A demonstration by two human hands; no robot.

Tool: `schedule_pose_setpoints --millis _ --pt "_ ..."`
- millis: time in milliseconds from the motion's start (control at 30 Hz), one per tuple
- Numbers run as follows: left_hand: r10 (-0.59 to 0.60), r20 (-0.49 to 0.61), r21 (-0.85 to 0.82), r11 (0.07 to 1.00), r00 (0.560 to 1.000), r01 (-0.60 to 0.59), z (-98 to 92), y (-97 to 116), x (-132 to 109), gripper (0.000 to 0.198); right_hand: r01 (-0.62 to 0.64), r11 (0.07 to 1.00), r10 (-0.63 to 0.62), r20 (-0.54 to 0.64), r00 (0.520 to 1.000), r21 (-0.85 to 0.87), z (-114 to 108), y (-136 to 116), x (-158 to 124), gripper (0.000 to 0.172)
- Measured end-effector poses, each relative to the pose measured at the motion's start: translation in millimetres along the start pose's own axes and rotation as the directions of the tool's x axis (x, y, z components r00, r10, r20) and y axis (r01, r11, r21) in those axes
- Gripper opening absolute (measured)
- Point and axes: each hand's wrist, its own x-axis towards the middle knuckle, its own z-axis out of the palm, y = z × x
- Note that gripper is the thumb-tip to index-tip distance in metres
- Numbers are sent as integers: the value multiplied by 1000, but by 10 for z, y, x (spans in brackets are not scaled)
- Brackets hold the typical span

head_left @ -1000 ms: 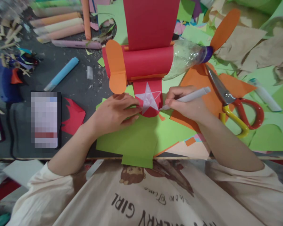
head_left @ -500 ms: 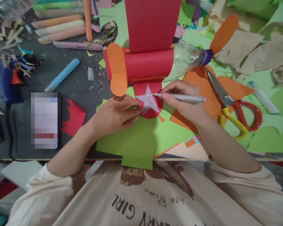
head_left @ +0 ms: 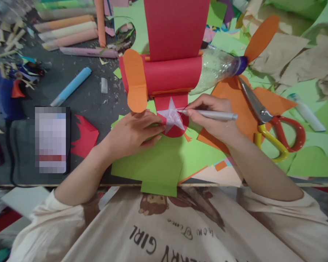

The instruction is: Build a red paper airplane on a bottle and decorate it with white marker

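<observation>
In the head view, my right hand [head_left: 211,112] grips a pale grey marker [head_left: 218,115], its tip at the upper right of a whitish star [head_left: 171,117]. The star lies on the rounded end of a red paper wing [head_left: 177,132]. My left hand [head_left: 139,133] rests flat, fingers stretched, with its fingertips on the wing's left edge. Beyond the hands lies a clear bottle [head_left: 217,67] wrapped in red paper [head_left: 173,74], with an orange paper strip [head_left: 136,80] at its left end and an orange blade [head_left: 264,38] by its purple cap [head_left: 242,65].
Red-and-yellow-handled scissors [head_left: 265,116] lie right of my right hand on orange paper [head_left: 229,98]. A phone [head_left: 51,140], a blue marker [head_left: 72,85] and a blue glue gun [head_left: 8,94] lie to the left. Green sheets [head_left: 150,163] are under my hands.
The marker tip has shifted very slightly on the star's upper right. My left hand stays in place, and the view has moved a little.
</observation>
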Motion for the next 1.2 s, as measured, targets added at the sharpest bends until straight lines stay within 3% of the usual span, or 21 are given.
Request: schedule_pose_setpoints --millis 233,467,667,867,1067,1200 --pt "29 -22 17 999 999 -28 -6 -3 5 19 -40 999 40 39 998 5 -16 -37 15 16" --pt "69 -60 54 996 996 -66 -8 -4 25 17 3 999 -3 20 1000 43 -7 -21 22 20" --pt "65 -56 72 996 996 -61 -12 -3 15 19 50 957 -25 -89 996 284 -33 90 -20 31" --pt "65 -55 98 993 996 -59 -21 13 12 19 73 994 -75 23 997 84 -52 30 -110 17" --pt "33 10 99 995 999 -34 -34 16 -6 23 84 996 -84 50 995 -5 -48 12 -116 16" --pt "68 -51 79 995 996 -64 -25 9 9 19 119 992 -118 28 993 -40 -43 40 -111 14"
